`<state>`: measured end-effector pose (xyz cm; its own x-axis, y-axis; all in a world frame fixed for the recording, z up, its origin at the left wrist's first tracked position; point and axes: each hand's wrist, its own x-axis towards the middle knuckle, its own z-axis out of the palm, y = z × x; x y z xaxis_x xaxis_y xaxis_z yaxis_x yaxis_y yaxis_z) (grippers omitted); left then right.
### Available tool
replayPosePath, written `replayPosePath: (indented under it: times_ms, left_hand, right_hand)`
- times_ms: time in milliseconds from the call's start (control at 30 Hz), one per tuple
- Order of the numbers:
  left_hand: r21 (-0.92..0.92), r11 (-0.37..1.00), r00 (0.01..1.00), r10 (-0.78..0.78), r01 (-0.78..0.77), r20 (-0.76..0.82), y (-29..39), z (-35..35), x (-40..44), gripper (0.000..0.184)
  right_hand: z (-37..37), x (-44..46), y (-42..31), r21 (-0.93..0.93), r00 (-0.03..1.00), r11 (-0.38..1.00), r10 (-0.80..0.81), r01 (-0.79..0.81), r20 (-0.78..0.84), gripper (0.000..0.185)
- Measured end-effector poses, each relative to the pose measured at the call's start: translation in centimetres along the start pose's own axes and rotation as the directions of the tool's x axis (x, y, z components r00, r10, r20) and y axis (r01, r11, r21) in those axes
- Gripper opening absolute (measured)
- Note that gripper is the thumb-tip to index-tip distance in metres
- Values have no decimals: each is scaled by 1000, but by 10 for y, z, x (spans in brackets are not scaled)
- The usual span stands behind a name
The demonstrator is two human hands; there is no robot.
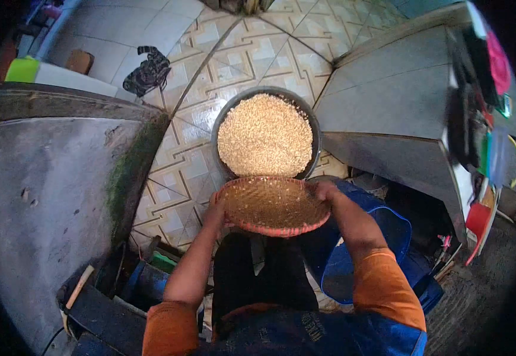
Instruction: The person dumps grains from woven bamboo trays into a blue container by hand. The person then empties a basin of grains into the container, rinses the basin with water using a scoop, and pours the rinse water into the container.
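Both of my hands grip a round woven basket (273, 204) with a reddish rim, held in front of my legs. My left hand (217, 207) holds its left edge, and my right hand (325, 191) holds the right edge. A few pale bits cling to the weave. Just beyond it, a large dark round tub (217, 127) stands on the tiled floor, filled with pale beans or grains (265, 135). The basket's far rim overlaps the tub's near edge in this view; whether they touch I cannot tell. My fingertips are partly hidden.
A concrete block (56, 178) with a mossy edge flanks the left, and a grey tiled counter (388, 89) the right. Blue containers (336, 270) sit beside my right leg. A black bag (147, 72) lies on the floor at upper left. A wooden-handled tool (80, 286) is at lower left.
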<state>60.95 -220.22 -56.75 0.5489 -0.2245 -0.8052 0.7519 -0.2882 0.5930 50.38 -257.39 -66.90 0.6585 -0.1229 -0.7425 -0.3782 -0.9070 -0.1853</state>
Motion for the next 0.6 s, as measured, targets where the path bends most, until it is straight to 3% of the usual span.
replayPosePath:
  times_ms: [67,133,200,267,300,400,433,467,500,533,567,600]
  left_hand:
    - [-4,999,999,-34,34,19,4,4,26,50]
    - [-34,992,993,-120,121,20,0,9,54,46]
    - [-37,988,989,-146,147,38,-3,11,78,45]
    - [-43,984,984,-172,174,52,-5,16,92,44]
    - [-38,984,985,-172,173,32,2,21,95,44]
    - [-88,978,981,-182,188,65,-3,20,112,42]
    - [-149,969,977,-179,195,118,-8,19,117,41]
    - [-146,968,975,-187,203,116,-14,20,119,41]
    - [-217,949,972,-214,230,95,-21,22,120,41]
    - [-290,924,968,-239,251,76,-26,23,124,41]
    - [-287,922,966,-246,258,79,-38,19,133,41]
    - [-399,899,983,-155,181,98,-40,16,142,41]
  right_hand:
    - [3,30,6,21,1000,1000,-10,10,11,36]
    - [45,98,57,139,973,974,156,-180,169,39]
    - [55,133,76,179,984,975,110,-134,139,37]
    - [42,149,78,-208,969,975,-26,78,244,34]
    - [58,176,106,-370,939,893,-141,257,313,31]
    - [8,154,64,-394,947,885,-136,249,292,31]
    - [21,169,78,-389,940,862,-248,325,236,27]
    - [24,170,79,-383,938,864,-248,328,242,27]
    - [0,149,55,-211,984,971,-76,109,159,25]
    - [-17,138,41,-18,987,993,116,-115,107,24]
    - [-8,141,42,-16,986,993,120,-119,114,24]
    - [-6,143,37,88,990,987,138,-137,-1,24]
